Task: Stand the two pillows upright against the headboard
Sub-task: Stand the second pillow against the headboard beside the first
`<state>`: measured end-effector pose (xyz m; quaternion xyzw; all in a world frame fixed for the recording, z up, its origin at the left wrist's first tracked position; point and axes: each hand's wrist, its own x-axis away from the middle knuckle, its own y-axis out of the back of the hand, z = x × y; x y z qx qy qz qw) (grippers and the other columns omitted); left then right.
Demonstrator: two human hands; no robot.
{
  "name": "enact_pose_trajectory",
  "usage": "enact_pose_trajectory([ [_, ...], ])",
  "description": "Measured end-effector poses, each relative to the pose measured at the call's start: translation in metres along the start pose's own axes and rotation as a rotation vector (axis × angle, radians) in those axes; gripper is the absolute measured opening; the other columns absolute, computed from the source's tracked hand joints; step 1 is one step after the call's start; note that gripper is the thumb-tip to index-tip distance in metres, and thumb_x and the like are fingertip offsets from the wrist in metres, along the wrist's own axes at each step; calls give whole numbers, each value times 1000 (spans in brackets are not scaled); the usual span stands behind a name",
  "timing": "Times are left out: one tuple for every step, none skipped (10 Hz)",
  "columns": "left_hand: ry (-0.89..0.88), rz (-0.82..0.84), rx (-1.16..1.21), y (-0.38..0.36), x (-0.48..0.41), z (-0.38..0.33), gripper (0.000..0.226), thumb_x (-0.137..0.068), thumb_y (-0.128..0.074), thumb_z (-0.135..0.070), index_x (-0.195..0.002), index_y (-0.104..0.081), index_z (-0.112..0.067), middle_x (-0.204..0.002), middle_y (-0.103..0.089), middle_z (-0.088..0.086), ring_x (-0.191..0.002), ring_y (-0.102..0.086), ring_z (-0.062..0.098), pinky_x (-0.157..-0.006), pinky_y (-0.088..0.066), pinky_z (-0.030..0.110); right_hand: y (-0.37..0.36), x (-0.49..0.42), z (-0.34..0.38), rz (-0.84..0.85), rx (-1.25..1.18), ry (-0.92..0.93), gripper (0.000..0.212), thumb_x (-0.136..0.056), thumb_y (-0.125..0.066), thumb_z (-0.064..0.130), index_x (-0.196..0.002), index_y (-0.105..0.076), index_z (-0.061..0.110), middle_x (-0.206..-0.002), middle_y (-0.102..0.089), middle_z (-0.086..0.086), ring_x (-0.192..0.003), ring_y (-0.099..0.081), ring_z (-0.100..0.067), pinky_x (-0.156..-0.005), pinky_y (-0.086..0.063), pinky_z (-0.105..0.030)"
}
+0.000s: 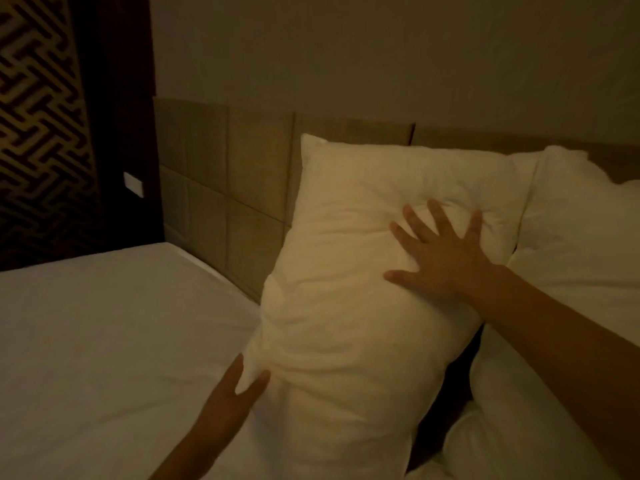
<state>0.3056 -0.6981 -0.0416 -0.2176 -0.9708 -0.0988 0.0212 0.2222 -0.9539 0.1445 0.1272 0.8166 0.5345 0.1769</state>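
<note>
A white pillow [346,271] stands on end in the middle of the view, its top leaning on the tan panelled headboard [256,174]. My right hand [436,251] lies flat on its upper front face with the fingers spread. My left hand [239,386] touches the pillow's lower left edge, thumb and fingers apart, holding nothing. A second white pillow [575,237] rests at the right, partly behind the first one and under my right forearm; its lower part runs out of view.
The white mattress sheet [104,341] stretches to the left of the pillow. A dark patterned wall panel [38,133] with a white switch plate [133,184] stands beyond the bed's left edge. A plain wall [381,57] rises above the headboard.
</note>
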Motion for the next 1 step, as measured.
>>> enact_pose_trajectory([
  [-131,-102,-18,26,7,-48,63,-89,-50,-41,-146,-28,-24,-156,-29,-2,-140,-30,18,-110,-24,33,31,6,10,38,-274,-67,78,-81,-27,69,-145,1,35,-158,12,7,-144,16,-25,-108,8,-67],
])
